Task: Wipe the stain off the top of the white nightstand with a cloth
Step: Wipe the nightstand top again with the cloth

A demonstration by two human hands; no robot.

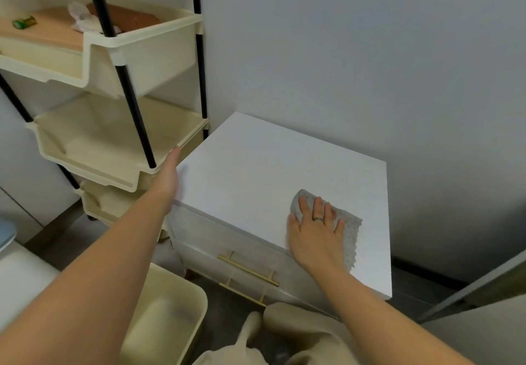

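The white nightstand (pixel 256 171) stands against the grey wall, its flat top facing me. A grey textured cloth (pixel 351 233) lies on the top near its front right part. My right hand (pixel 314 231) presses flat on the cloth with fingers spread, a ring on one finger. My left hand (pixel 168 176) rests edge-on against the nightstand's left side near the front corner, fingers straight and holding nothing. No stain shows on the visible part of the top.
A cream tiered storage rack (pixel 113 137) with black poles stands right beside the nightstand's left side. A cream bin (pixel 170 313) sits on the floor below. Gold drawer handles (pixel 247 269) face me. My knees (pixel 284 333) are at the bottom.
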